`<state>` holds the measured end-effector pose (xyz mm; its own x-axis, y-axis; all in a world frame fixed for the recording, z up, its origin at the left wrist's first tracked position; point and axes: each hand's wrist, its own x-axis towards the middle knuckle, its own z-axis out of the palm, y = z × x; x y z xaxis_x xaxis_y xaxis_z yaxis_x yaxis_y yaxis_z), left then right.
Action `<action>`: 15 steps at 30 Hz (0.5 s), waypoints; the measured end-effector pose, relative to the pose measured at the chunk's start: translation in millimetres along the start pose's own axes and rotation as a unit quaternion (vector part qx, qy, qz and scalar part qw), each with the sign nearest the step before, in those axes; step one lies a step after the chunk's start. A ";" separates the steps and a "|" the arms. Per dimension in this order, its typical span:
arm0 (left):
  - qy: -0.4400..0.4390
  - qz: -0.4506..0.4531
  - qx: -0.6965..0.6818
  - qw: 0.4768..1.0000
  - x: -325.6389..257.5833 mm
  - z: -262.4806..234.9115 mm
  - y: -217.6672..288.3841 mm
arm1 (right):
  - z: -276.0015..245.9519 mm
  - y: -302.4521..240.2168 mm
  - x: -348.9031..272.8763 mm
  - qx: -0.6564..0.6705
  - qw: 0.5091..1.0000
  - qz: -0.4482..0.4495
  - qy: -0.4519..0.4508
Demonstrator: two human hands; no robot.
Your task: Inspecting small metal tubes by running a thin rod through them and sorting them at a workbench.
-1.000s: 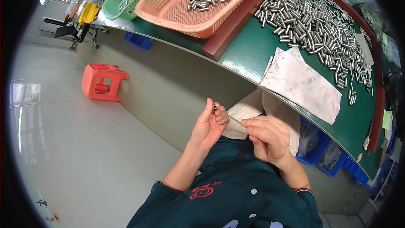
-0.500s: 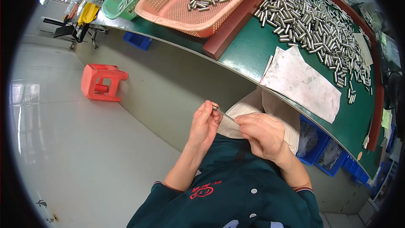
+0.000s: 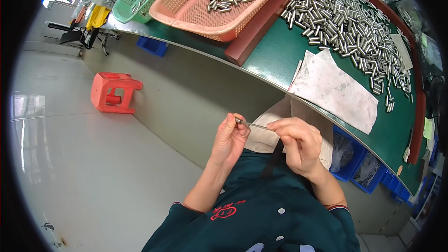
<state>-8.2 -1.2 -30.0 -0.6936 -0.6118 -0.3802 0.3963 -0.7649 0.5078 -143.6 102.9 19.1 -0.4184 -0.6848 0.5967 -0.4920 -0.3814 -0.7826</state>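
Above my lap, my left hand (image 3: 228,137) pinches a small metal cylinder (image 3: 239,121) between thumb and forefinger. My right hand (image 3: 299,143) is closed on one end of a thin metal rod (image 3: 255,125). The rod's other end meets the cylinder; whether it sits inside or only touches it cannot be made out. On the green table (image 3: 268,58), a large heap of short metal cylinders (image 3: 338,23) spreads out beyond a stained white cloth (image 3: 333,91) at the table's near edge.
A pink basket (image 3: 193,25) holding some cylinders and a yellow paper stands beside a green basket (image 3: 122,7). A dark red wooden bar (image 3: 254,42) borders the heap. Blue bins (image 3: 347,170) sit under the table. A red stool (image 3: 114,92) stands on the floor at left.
My right hand has shifted slightly right and up, away from my left hand, and more of the rod shows between them. The left hand has barely moved.
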 end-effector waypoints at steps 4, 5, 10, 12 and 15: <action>-0.006 -0.058 -0.104 0.993 3.1 1.1 1.2 | -2.7 -8.6 -0.5 -0.038 0.995 -0.086 0.031; -0.009 -0.067 -0.124 0.990 3.5 1.2 1.6 | -3.7 -7.6 -0.9 -0.046 0.994 -0.092 0.037; 0.000 -0.079 -0.144 0.986 3.9 0.5 0.9 | -2.6 -4.3 -0.9 -0.046 0.994 -0.092 0.046; 0.003 -0.081 -0.144 0.986 4.0 -0.9 0.5 | -0.2 -2.9 -2.2 -0.044 0.994 -0.090 0.046; 0.004 -0.075 -0.125 0.989 3.8 -0.4 0.5 | -0.2 -3.5 -3.0 -0.044 0.995 -0.084 0.035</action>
<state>-10.4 -4.0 -31.5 -0.7509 -0.4890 -0.4439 0.4264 -0.8722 0.2395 -140.7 106.5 20.1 -0.3751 -0.5700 0.7310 -0.6228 -0.4291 -0.6542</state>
